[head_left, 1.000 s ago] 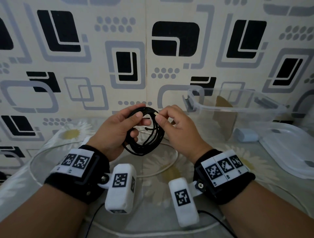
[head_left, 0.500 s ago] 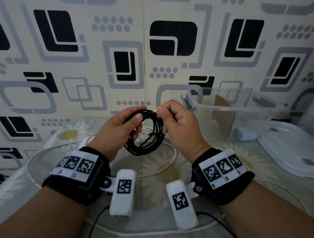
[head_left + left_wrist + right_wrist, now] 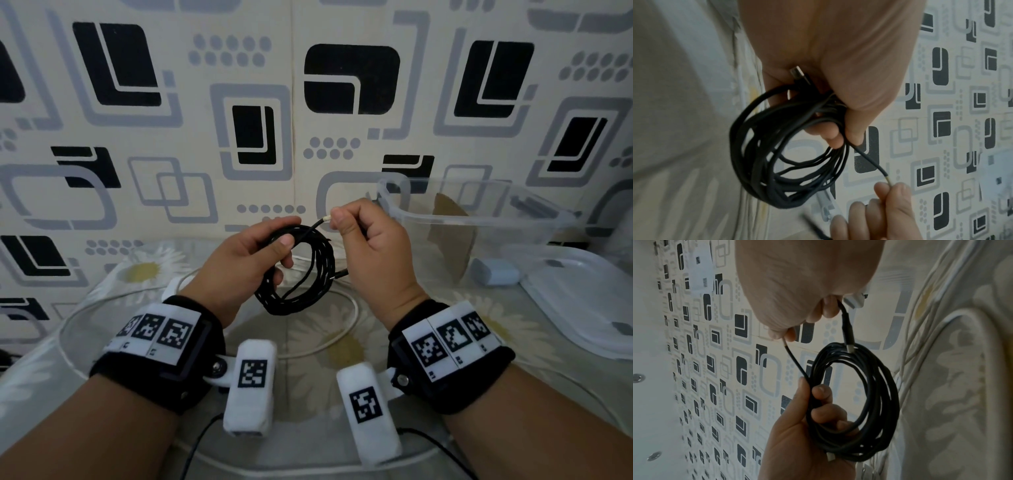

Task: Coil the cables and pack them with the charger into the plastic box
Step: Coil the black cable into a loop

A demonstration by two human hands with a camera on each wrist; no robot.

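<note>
My left hand [image 3: 274, 240] grips a black cable [image 3: 298, 291] wound into a coil of several loops, thumb on top and fingers through the ring. My right hand [image 3: 342, 222] pinches a thin black strand with a pale tip that runs up from the coil. In the right wrist view a plug end [image 3: 847, 332] hangs from that hand's lower fingers against the coil [image 3: 879, 402]. A white cable [image 3: 342, 329] lies in a loose loop on the table beneath. The pale blue charger [image 3: 493, 274] sits beside the clear plastic box [image 3: 479, 212], which stands at the right.
The box's clear lid [image 3: 582, 308] lies flat at the right, near the charger. A patterned wall closes the back. A floral cloth [image 3: 144, 270] covers the table. Thin black cords [image 3: 198, 442] trail from the wrist cameras near the front edge.
My right hand has drawn the pale-tipped strand up and to the right, away from the coil. The left hand keeps its grip on the coil and has barely moved.
</note>
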